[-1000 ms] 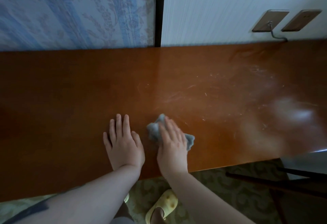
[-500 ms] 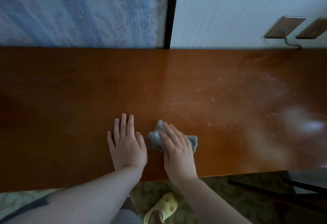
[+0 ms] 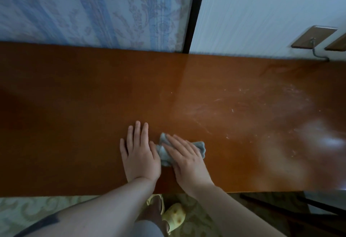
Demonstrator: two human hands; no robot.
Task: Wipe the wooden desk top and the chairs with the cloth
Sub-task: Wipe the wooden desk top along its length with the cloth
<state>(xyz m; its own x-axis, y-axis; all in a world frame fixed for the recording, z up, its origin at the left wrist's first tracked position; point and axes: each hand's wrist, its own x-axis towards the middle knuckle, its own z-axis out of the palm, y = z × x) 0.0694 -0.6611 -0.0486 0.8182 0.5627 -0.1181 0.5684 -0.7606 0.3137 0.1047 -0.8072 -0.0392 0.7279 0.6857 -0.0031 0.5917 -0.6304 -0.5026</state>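
A: Fingers first?
B: Right hand [image 3: 187, 160] lies flat, fingers straight, pressing one grey cloth [image 3: 200, 147] onto the desk top [image 3: 74, 105], close to its near edge. Left hand [image 3: 139, 154] lies flat beside it, thumb touching the cloth.
A: Room?
B: Bare wood stretches left; dusty streaks [image 3: 262, 105] lie right.

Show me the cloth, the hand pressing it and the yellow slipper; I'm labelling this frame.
cloth [image 3: 200, 146]: head view, its bare right corner.
right hand [image 3: 187, 159]: head view, back of hand, flat on cloth.
yellow slipper [image 3: 175, 215]: head view, its toe.
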